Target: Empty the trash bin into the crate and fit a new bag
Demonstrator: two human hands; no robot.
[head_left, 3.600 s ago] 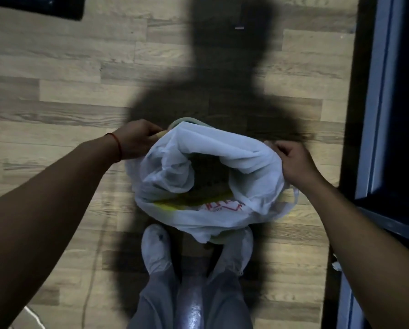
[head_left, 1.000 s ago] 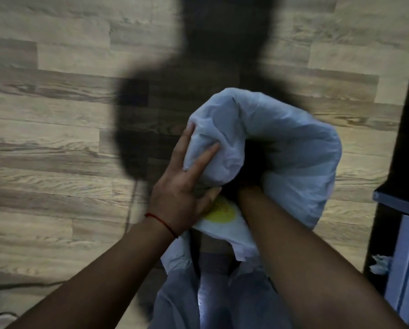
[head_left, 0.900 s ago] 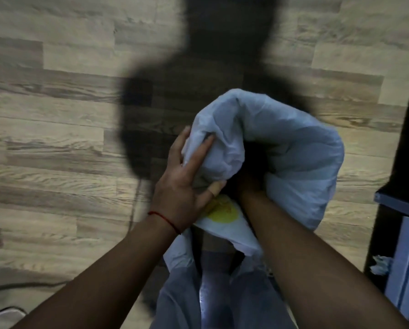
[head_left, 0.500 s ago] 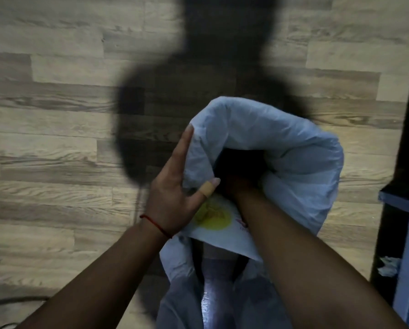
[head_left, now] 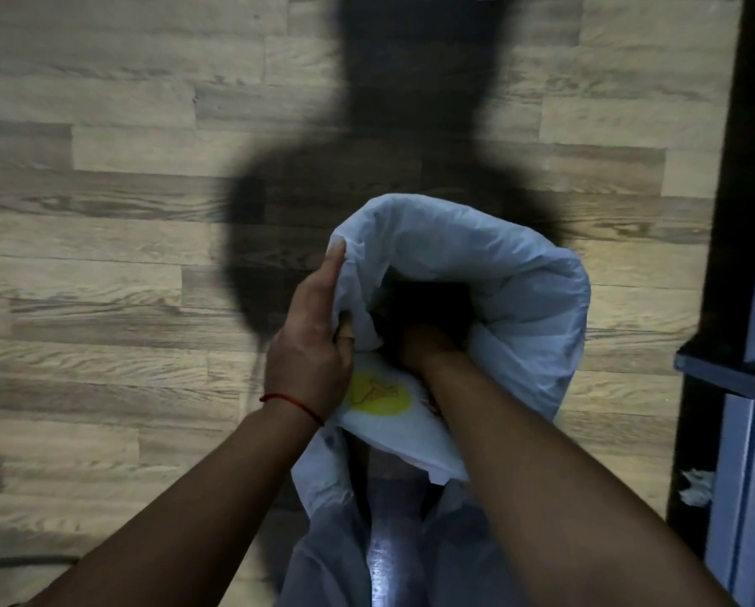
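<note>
A white plastic bag (head_left: 489, 265) with a yellow print on its near side is draped over the trash bin in front of my legs; the bin itself is hidden under it. My left hand (head_left: 312, 339) grips the bag's left rim, thumb tucked inside the fold. My right hand (head_left: 424, 348) reaches down into the bag's dark opening, and only its wrist and back show, so its fingers are hidden. No crate is in view.
Wood-look plank floor (head_left: 104, 256) spreads to the left and ahead. A dark frame or furniture edge (head_left: 735, 212) runs down the right side, with a crumpled bit of paper (head_left: 698, 488) on the floor beside it. A cable (head_left: 16, 562) lies at bottom left.
My right hand went from the bag's right rim down inside the bag. My left hand shifted from lying flat on the bag's outside to clasping its left rim.
</note>
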